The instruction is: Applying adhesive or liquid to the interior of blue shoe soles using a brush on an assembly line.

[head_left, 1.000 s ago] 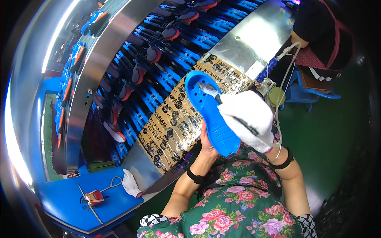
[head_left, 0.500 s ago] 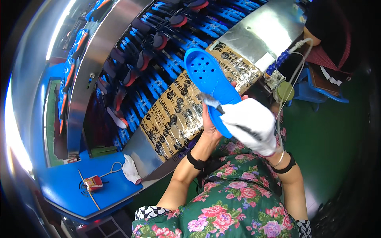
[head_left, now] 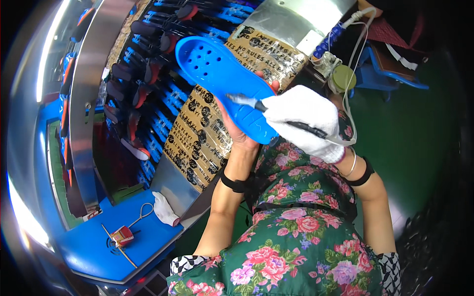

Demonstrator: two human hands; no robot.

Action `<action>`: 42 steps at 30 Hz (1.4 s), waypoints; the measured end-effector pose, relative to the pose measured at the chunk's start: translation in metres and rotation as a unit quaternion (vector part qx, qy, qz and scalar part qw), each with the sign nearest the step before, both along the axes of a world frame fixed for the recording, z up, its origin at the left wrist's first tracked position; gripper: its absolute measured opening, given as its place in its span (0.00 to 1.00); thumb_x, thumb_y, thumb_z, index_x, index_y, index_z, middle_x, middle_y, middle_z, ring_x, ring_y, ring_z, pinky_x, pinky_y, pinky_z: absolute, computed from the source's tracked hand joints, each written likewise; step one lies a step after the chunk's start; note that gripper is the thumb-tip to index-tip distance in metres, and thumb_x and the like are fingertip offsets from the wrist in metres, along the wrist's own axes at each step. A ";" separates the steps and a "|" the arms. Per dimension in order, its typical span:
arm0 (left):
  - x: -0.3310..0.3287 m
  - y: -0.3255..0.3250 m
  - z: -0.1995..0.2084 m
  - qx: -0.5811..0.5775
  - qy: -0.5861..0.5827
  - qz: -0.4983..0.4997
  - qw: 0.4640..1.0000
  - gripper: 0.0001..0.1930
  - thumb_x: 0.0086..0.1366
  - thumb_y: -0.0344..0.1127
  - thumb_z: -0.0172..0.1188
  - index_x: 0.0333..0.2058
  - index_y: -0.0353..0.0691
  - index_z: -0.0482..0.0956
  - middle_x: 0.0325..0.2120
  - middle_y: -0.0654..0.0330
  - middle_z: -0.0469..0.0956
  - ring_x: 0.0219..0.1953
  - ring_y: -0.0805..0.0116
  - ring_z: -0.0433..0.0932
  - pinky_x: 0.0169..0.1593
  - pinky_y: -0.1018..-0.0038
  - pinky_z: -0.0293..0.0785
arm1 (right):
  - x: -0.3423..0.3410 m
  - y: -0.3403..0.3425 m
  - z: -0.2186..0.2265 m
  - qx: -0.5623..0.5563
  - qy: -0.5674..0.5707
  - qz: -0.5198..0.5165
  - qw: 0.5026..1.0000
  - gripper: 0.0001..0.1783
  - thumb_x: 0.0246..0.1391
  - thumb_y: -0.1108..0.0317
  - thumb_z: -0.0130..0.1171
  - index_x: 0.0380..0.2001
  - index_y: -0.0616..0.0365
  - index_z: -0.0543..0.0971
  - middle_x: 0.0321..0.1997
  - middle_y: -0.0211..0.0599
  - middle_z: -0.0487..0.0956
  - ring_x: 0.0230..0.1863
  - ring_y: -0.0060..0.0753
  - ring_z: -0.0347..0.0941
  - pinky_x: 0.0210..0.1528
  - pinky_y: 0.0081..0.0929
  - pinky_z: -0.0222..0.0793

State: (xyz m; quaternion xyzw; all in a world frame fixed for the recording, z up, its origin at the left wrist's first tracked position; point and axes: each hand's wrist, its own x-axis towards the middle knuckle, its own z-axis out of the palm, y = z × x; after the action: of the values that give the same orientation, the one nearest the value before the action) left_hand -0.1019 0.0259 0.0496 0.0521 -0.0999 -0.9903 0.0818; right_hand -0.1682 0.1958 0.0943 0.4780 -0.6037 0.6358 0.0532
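Observation:
A blue shoe sole (head_left: 217,74), with several small holes at its far end, lies tilted across my bare left hand (head_left: 237,129). My left fingers and thumb wrap round its sides from beneath. My right hand (head_left: 302,118), in a white knitted glove, is closed round a dark-handled brush (head_left: 242,100). The bristles are over the middle of the sole, seemingly touching its upper face. From the back of the brush a clear tube (head_left: 347,123) runs up past my right wrist.
Ahead, a machine carries rows of dark and red soles (head_left: 132,123) on blue racks. Printed brown tape (head_left: 197,143) covers its metal ledge. At left, a blue table (head_left: 94,251) bears a white glove (head_left: 164,209) and a small red box (head_left: 122,237). A blue stool (head_left: 375,74) stands right.
The sole and both hands have shifted left and up in the picture, as has the whole scene somewhat. The brush has gone from the sole's left edge to its middle.

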 end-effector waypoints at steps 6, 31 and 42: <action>-0.004 -0.004 -0.007 -0.005 0.040 -0.068 0.997 0.53 0.56 0.75 0.61 0.66 0.36 0.62 0.58 0.41 0.71 0.58 0.41 0.73 0.57 0.45 0.74 | 0.016 0.012 0.005 0.021 0.058 0.063 0.996 0.14 0.48 0.72 0.72 0.41 0.50 0.87 0.42 0.35 0.86 0.39 0.39 0.82 0.41 0.33 0.78; -0.005 -0.049 0.004 -0.108 0.051 -0.217 0.969 0.56 0.56 0.66 0.64 0.70 0.31 0.52 0.61 0.40 0.65 0.54 0.39 0.72 0.53 0.49 0.76 | 0.019 0.013 -0.007 0.056 0.086 0.037 0.994 0.16 0.47 0.73 0.70 0.43 0.51 0.86 0.42 0.36 0.85 0.38 0.39 0.81 0.39 0.34 0.78; -0.011 -0.058 0.015 -0.221 0.046 -0.285 0.932 0.56 0.54 0.64 0.68 0.70 0.32 0.54 0.62 0.36 0.64 0.50 0.40 0.76 0.48 0.54 0.76 | 0.021 0.015 -0.004 0.043 0.140 0.043 0.988 0.12 0.50 0.73 0.69 0.41 0.53 0.86 0.38 0.36 0.85 0.34 0.39 0.80 0.33 0.32 0.77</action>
State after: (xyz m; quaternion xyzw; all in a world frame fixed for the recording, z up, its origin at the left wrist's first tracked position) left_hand -0.1127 -0.0321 0.0646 -0.0440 -0.3233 -0.9260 -0.1897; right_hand -0.1476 0.2112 0.0908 0.5896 -0.5960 0.5378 0.0892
